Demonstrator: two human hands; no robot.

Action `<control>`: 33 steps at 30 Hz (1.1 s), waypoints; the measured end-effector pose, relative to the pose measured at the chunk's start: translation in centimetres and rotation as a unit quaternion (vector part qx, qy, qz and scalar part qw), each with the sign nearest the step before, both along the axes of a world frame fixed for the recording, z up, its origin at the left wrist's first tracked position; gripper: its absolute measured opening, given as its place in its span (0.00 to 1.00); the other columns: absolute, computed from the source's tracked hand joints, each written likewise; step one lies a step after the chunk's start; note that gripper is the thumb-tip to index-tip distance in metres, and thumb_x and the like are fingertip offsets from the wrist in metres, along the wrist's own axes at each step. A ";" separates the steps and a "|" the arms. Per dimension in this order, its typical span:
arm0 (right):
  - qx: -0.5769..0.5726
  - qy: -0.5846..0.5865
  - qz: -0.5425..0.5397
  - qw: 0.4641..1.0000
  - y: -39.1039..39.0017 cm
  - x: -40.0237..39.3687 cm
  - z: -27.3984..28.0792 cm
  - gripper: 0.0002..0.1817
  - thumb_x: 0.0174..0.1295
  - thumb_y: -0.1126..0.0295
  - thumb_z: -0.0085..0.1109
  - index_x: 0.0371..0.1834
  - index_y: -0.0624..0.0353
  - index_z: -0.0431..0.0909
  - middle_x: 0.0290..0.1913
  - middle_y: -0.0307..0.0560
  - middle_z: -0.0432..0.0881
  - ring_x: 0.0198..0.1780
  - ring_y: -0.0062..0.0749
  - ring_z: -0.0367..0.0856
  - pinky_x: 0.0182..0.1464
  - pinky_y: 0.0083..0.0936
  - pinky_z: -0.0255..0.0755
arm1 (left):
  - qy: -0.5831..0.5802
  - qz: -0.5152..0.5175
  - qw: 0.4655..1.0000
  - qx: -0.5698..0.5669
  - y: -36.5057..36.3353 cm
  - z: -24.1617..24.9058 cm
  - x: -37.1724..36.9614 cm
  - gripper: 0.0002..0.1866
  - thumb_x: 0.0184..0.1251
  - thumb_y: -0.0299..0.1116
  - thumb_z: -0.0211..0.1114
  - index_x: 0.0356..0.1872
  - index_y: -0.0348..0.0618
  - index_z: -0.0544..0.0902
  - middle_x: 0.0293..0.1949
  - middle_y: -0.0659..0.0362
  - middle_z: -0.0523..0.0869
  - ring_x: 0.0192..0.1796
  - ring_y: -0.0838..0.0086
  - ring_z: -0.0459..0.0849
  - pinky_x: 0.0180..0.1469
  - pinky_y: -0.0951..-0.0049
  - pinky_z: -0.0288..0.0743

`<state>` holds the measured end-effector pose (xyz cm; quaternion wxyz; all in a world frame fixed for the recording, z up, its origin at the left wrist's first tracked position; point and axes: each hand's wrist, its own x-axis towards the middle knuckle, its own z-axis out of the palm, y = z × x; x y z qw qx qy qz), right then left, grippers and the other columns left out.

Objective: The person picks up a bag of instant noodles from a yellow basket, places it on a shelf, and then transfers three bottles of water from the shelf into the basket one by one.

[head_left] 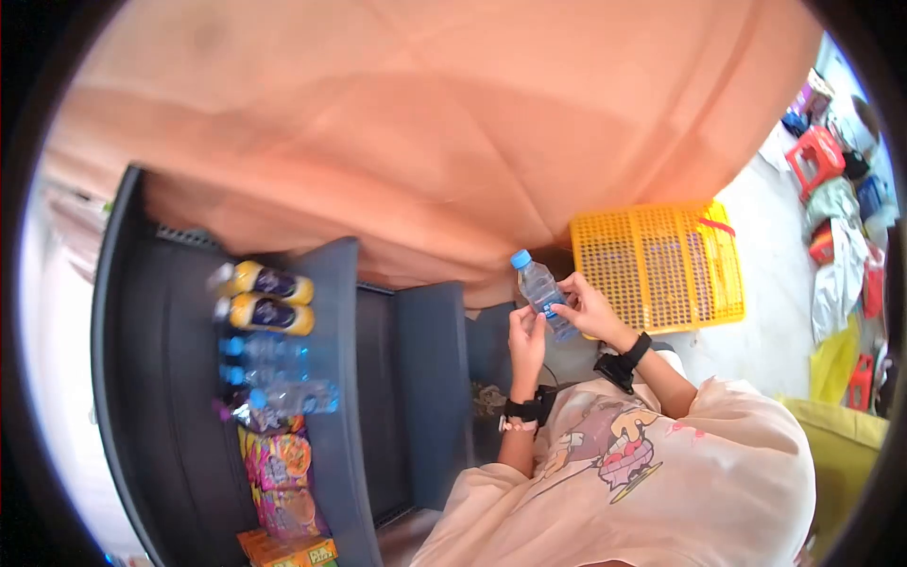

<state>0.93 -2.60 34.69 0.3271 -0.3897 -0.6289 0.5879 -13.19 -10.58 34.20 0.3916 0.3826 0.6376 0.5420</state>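
Observation:
A clear water bottle (537, 283) with a blue cap and a blue label is held tilted in front of my body. My right hand (588, 309) grips it on one side, thumb over the label. Against the other side of the label is my left hand (525, 340), its fingers and thumb closed on the bottle. Black straps are on both wrists. To the left, a dark shelf (179, 350) holds two yellow drink bottles (272, 316), blue-capped clear bottles (283, 397), colourful snack packets (282, 463) and orange boxes (293, 550).
A yellow plastic basket (661, 269) stands on the pale floor, right of my hands. An orange cloth (425, 123) spans the top. At far right are a red stool (814, 159), bags and other items. A lower shelf tier (430, 369) lies left of my arms.

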 end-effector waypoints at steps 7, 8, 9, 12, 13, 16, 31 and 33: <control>-0.144 -0.134 -0.064 0.978 -3.6 6.5 -13.7 0.24 0.56 0.64 0.67 0.48 0.65 0.67 0.43 0.54 0.80 0.42 0.37 0.79 0.45 0.30 0.73 | -0.073 -0.104 0.968 -0.218 -1.0 -13.5 4.4 0.12 0.68 0.30 0.60 0.47 0.37 0.70 0.45 0.54 0.80 0.44 0.74 0.80 0.41 0.75 0.77; -0.176 -0.139 -0.068 0.972 -3.8 7.3 -14.9 0.24 0.56 0.64 0.67 0.48 0.65 0.66 0.44 0.55 0.80 0.42 0.38 0.79 0.45 0.30 0.73 | -0.071 -0.114 0.955 -0.264 -1.0 -15.5 5.0 0.12 0.68 0.30 0.60 0.47 0.37 0.70 0.44 0.54 0.80 0.43 0.74 0.80 0.40 0.75 0.77; -0.186 -0.152 -0.071 0.968 -4.3 7.9 -16.2 0.23 0.56 0.65 0.67 0.46 0.64 0.66 0.41 0.53 0.79 0.40 0.35 0.79 0.42 0.30 0.73 | -0.081 -0.114 0.952 -0.273 -0.9 -17.8 5.4 0.12 0.68 0.30 0.60 0.47 0.37 0.70 0.44 0.54 0.80 0.43 0.74 0.80 0.40 0.75 0.77; -0.206 -0.151 -0.089 0.963 -6.1 9.0 -23.7 0.22 0.56 0.65 0.67 0.44 0.63 0.65 0.38 0.50 0.78 0.36 0.31 0.77 0.38 0.28 0.72 | 0.016 -0.171 0.956 -0.239 -3.4 -24.7 6.3 0.11 0.68 0.29 0.59 0.46 0.37 0.70 0.42 0.55 0.81 0.43 0.75 0.80 0.39 0.74 0.77; -0.230 -0.146 -0.113 0.955 -6.2 9.3 -24.9 0.25 0.53 0.62 0.70 0.44 0.63 0.65 0.35 0.53 0.79 0.37 0.42 0.81 0.38 0.34 0.73 | 0.003 -0.168 0.952 -0.255 -2.7 -24.9 6.9 0.11 0.68 0.29 0.59 0.45 0.37 0.71 0.41 0.55 0.81 0.42 0.75 0.80 0.40 0.75 0.77; -0.224 -0.136 -0.148 0.954 -4.8 9.7 -26.7 0.25 0.53 0.61 0.69 0.45 0.63 0.65 0.35 0.53 0.79 0.37 0.45 0.81 0.38 0.34 0.74 | -0.003 -0.176 0.945 -0.275 -0.1 -27.8 7.9 0.10 0.68 0.29 0.59 0.45 0.37 0.71 0.40 0.56 0.82 0.41 0.75 0.81 0.41 0.75 0.76; -0.122 -0.197 -0.207 0.951 -1.1 9.5 -29.6 0.22 0.54 0.65 0.67 0.48 0.62 0.72 0.45 0.51 0.82 0.42 0.42 0.84 0.40 0.32 0.78 | 0.125 -0.189 0.943 -0.242 7.1 -26.9 8.9 0.13 0.66 0.31 0.60 0.46 0.33 0.76 0.41 0.47 0.86 0.44 0.64 0.86 0.45 0.71 0.76; -0.114 -0.204 -0.204 0.951 -1.0 9.3 -29.5 0.22 0.54 0.66 0.68 0.48 0.63 0.72 0.45 0.51 0.82 0.42 0.42 0.84 0.41 0.31 0.78 | 0.152 -0.194 0.935 -0.256 7.2 -26.4 9.0 0.13 0.65 0.32 0.60 0.45 0.33 0.77 0.40 0.46 0.86 0.44 0.60 0.85 0.44 0.68 0.76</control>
